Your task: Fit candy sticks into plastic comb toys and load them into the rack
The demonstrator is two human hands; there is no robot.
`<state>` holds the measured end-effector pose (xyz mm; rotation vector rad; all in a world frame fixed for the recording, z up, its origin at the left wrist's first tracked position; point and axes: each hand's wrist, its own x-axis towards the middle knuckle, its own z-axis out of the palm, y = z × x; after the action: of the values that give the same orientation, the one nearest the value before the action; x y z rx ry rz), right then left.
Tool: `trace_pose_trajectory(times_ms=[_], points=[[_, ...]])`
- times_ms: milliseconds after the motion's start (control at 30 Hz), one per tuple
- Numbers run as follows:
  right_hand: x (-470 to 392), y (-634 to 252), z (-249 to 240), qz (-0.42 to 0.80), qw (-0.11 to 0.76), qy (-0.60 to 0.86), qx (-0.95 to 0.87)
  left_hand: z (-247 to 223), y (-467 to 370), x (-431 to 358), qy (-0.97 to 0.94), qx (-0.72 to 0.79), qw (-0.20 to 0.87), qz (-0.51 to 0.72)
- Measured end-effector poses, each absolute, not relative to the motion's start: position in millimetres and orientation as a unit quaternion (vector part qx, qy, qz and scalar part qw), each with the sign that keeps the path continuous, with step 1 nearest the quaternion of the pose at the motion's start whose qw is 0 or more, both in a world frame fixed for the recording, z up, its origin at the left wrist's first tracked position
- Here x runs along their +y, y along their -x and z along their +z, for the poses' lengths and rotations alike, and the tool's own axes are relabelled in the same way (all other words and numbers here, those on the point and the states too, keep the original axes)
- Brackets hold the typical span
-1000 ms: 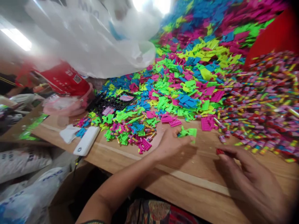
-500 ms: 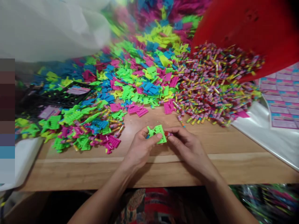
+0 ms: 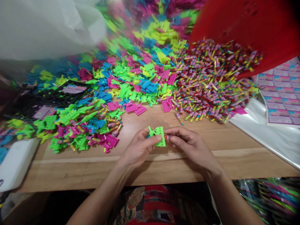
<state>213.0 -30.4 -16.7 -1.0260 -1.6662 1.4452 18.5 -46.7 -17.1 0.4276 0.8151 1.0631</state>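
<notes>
Towards twelve o'clock from the hands, a heap of coloured plastic pieces (image 3: 142,86) covers the table (image 3: 229,140); towards one, small printed tubes (image 3: 206,90) lie in and before a red basin (image 3: 229,25). A mixed pile (image 3: 82,125) sits at ten. Near the front edge, the left hand (image 3: 139,147) pinches a green piece (image 3: 160,131), wide end facing three; the right hand (image 3: 193,148) grips a tube (image 3: 167,137) lying nine-to-three, red end towards nine, just beside it.

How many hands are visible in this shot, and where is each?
2. The left hand grips a green plastic piece above the table; the right hand pinches a small red-ended piece beside it. No other hand shows.
</notes>
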Motion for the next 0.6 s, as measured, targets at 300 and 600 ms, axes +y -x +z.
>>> trace_pose_trajectory(times_ms=[300,600], points=[[-30,-215,-26,0.520,0.352,0.397,-0.670,-21,-18,-51,-0.352,0.465,0.681,0.443],[-37,-202,-27,0.437,0.317,0.394,-0.744,-18,-15,-52,-0.438,0.552,0.587,0.399]])
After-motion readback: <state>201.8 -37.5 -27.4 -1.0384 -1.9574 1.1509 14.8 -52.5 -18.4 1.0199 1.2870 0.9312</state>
